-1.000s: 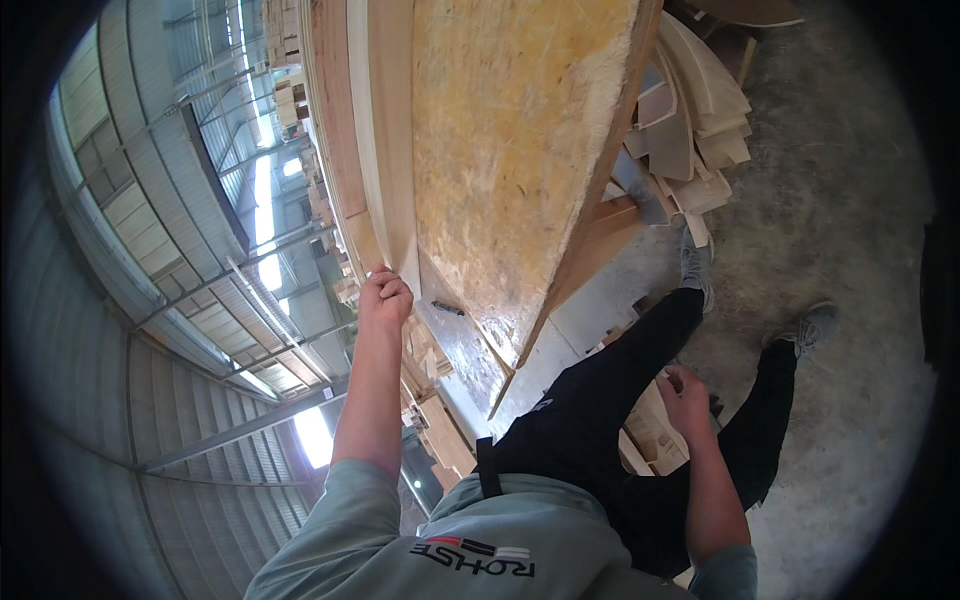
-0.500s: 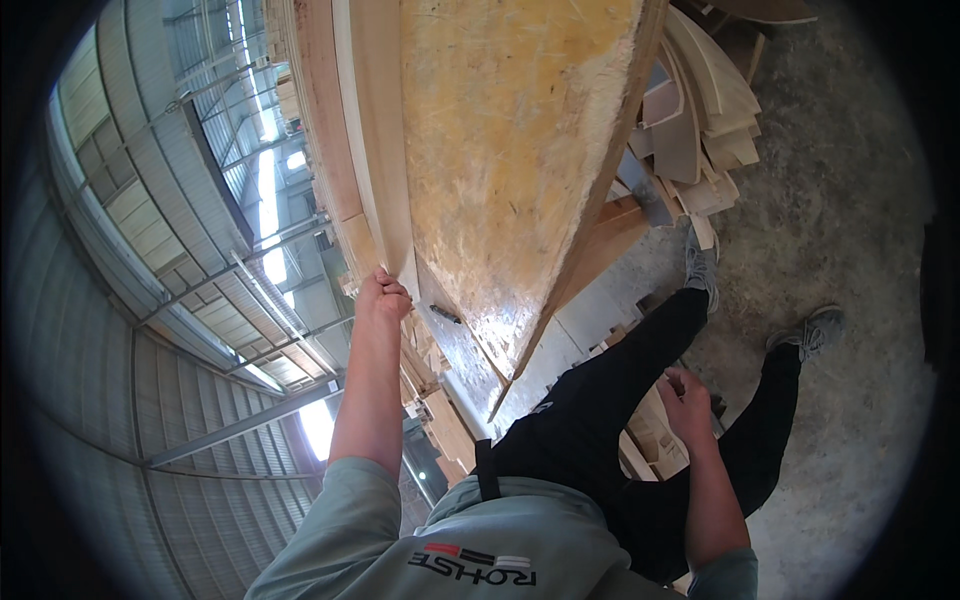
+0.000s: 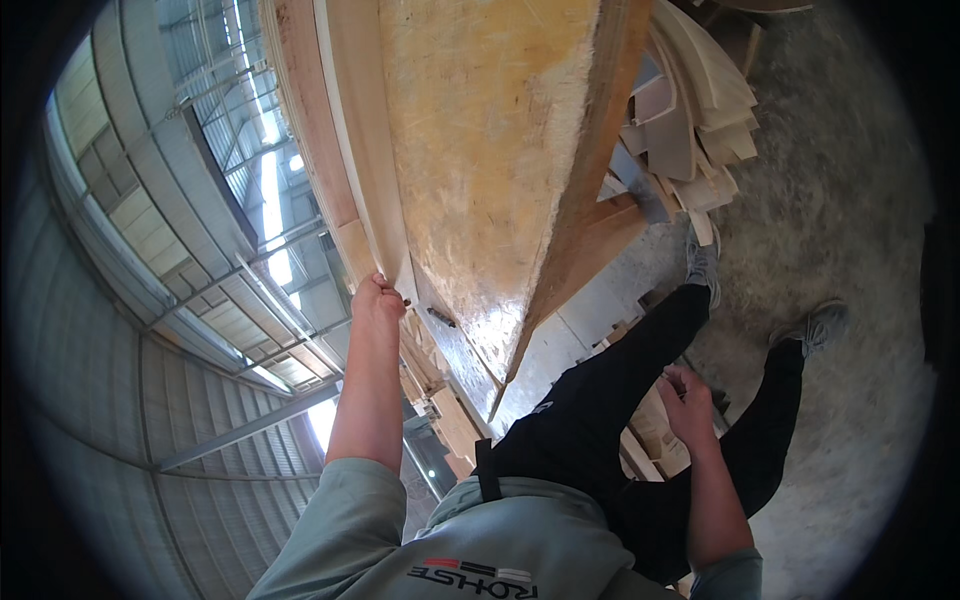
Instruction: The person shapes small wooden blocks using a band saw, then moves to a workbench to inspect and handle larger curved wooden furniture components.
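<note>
My left hand point(image 3: 378, 297) is closed at the near end of a long pale wooden strip point(image 3: 352, 110), which lies along the left side of a worn, yellowish worktop point(image 3: 470, 130). Its fingertips are partly hidden. Beside that strip runs a reddish board point(image 3: 312, 110). A small dark tool point(image 3: 441, 317) rests near the worktop's near corner, right of my left hand; its kind is too small to tell. Low by my leg hangs my right hand point(image 3: 688, 402), fingers curled together, and whatever may be in them is hidden.
Curved wooden pieces point(image 3: 700, 90) are stacked beyond the worktop's right side. More wooden pieces point(image 3: 650, 440) stand below, beside my legs. The concrete floor point(image 3: 830, 180) stretches off to the right. A corrugated metal wall point(image 3: 110, 370) is at the left.
The worktop and boards have shifted a little to the left in view and show more of the right side. My left hand has turned slightly at the strip's end; my right hand barely differs.
</note>
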Tool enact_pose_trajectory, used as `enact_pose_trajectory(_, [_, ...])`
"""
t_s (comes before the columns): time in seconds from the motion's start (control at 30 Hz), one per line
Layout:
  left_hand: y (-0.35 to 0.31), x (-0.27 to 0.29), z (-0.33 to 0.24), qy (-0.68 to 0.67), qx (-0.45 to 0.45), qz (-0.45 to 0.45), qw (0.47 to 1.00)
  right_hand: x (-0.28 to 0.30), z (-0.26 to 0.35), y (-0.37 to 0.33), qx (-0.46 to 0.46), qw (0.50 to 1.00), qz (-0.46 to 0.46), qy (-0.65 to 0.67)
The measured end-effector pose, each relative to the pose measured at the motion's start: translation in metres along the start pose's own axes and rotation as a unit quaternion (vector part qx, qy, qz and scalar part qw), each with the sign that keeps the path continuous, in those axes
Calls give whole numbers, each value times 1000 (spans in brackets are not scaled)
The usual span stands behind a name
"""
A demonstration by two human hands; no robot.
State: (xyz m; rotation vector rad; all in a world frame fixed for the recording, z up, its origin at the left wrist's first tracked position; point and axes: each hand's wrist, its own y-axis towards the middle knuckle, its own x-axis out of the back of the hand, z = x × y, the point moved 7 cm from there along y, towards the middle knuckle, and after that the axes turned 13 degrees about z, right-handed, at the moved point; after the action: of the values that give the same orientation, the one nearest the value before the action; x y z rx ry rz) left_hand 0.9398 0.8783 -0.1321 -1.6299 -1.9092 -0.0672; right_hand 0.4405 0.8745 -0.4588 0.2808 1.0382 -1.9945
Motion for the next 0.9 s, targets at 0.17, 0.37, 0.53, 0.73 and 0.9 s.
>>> enact_pose_trajectory(0.17, [-7, -4, 1, 0, -1, -32, 999, 4, 12, -1, 7, 1000, -2, 8])
enact_pose_trajectory(0.37, [-3, 3, 0, 16, 6, -39, 999, 4, 6, -1, -5, 999, 1, 33])
enact_pose_trajectory(0.53, [-5, -1, 1, 13, -32, -80, 996, 4, 7, -1, -2, 999, 0, 36])
enact_pose_trajectory(0.73, [5, 13, -5, 3, -89, -79, 993, 3, 12, 1, -3, 999, 3, 34])
enact_pose_trajectory(0.9, [7, 11, -3, 5, -96, -80, 992, 3, 12, 3, -1, 999, 2, 34])
